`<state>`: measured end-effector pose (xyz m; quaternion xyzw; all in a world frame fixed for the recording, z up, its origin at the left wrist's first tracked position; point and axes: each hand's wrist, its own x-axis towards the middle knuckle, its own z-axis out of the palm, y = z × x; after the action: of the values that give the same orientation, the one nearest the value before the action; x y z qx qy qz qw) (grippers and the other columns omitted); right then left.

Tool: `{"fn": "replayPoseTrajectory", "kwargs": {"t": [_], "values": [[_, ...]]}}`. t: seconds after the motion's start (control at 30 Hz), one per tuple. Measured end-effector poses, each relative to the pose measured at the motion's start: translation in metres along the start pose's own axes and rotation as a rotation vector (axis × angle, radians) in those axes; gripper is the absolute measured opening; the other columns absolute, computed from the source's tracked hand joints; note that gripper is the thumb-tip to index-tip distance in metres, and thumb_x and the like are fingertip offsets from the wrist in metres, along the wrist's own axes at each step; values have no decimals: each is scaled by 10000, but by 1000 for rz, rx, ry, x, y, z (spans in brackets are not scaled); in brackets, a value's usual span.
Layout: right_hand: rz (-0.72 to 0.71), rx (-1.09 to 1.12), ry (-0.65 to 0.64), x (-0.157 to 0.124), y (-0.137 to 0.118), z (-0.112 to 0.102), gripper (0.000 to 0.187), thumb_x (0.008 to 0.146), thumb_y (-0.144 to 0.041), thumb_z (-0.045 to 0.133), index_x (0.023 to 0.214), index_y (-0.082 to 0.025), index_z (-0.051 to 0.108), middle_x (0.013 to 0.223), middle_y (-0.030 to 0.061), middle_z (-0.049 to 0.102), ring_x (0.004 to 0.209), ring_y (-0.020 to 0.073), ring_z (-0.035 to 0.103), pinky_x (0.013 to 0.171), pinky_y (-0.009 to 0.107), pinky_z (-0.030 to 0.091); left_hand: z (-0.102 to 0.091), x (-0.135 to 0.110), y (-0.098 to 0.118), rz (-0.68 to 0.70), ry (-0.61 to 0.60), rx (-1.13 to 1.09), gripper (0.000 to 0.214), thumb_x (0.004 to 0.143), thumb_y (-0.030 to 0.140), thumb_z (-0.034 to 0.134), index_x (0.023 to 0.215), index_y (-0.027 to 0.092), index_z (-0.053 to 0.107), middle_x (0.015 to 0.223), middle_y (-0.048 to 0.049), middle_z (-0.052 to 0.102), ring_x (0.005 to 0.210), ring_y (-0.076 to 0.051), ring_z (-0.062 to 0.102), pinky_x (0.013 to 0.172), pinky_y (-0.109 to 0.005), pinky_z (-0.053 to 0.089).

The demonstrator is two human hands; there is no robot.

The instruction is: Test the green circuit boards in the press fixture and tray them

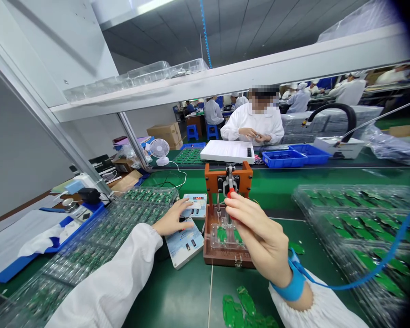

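Note:
My right hand (261, 234), with a blue wrist strap (289, 283), is closed on the red lever handle (231, 192) of a toggle-clamp test fixture (210, 184). The fixture has an orange upper frame and a brown base. Under its clear plate lie green circuit boards (222, 234), partly hidden by my right hand. My left hand (172, 218) rests with fingers spread over two pale control boxes. The rear box (198, 210) shows a lit red display; the front box (185, 254) lies angled beside the fixture. Several loose green boards (233, 312) lie on the green mat before me.
Clear trays of boards stand left (119, 228) and right (331, 246). A shelf (177, 82) crosses overhead. Behind the fixture are a small fan (159, 149), a white case (222, 150) and blue bins (283, 159). A co-worker (256, 120) sits opposite, hands together.

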<state>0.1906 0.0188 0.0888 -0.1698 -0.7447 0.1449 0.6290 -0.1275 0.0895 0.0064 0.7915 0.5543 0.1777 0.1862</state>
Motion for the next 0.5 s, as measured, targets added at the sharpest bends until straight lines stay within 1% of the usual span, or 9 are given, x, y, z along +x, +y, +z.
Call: {"fn": "replayPoseTrajectory", "kwargs": {"t": [0.03,0.07,0.1,0.13,0.17,0.2,0.27,0.4,0.5], "values": [[-2,-5,-4,0,-1,0,575,936,10,557,1390,-334,640,1366,17,697,1351,272,607,1129,504,551,3,1,-2,-33,172,-147,630,797,606,726,1267,198,630,1402,-165,596,1297,-336,555,1095,-463,440],[0,-11,-5,1,-1,-1,575,934,12,558,1387,-333,643,1366,14,697,1353,269,606,1132,495,551,6,2,-6,-79,320,-292,446,802,558,724,1058,198,662,1113,-107,703,1030,-265,659,924,-383,519],[0,-17,0,1,-2,-1,573,934,12,557,1384,-330,646,1364,13,698,1353,269,606,1131,489,554,8,3,-9,-134,430,-419,360,787,534,729,864,201,614,827,-35,670,763,-198,635,734,-311,513],[0,-23,6,1,-3,-1,571,934,12,555,1382,-328,647,1363,14,698,1352,270,607,1127,487,559,10,3,-13,-184,495,-518,388,763,529,736,734,210,518,631,27,549,576,-146,529,587,-261,439],[-1,-30,15,1,-3,0,569,934,12,552,1382,-327,648,1362,15,698,1350,273,607,1122,490,563,11,4,-16,-220,525,-586,447,743,532,739,671,220,426,534,68,427,478,-113,420,505,-232,350],[-1,-38,23,1,-4,0,570,935,13,551,1382,-327,647,1362,16,697,1349,275,608,1117,494,567,12,3,-19,-238,537,-626,488,734,535,733,649,228,363,495,91,343,435,-94,344,468,-217,281],[-5,-52,29,0,-4,1,574,935,16,551,1386,-327,644,1366,17,694,1350,277,607,1117,504,567,11,2,-23,-258,550,-677,516,720,528,731,637,234,316,479,107,279,409,-76,280,445,-205,215],[-10,-43,18,-1,-3,2,581,935,21,544,1395,-323,636,1367,20,692,1350,283,607,1116,522,567,8,-1,-23,-282,576,-769,517,674,491,776,613,226,336,470,105,291,396,-64,284,432,-199,192],[-7,-35,19,0,-3,1,593,933,26,537,1402,-326,630,1365,18,694,1348,286,608,1114,528,568,7,-1,-23,-287,613,-826,508,677,469,783,609,220,345,462,95,331,400,-61,297,431,-198,199]]}}
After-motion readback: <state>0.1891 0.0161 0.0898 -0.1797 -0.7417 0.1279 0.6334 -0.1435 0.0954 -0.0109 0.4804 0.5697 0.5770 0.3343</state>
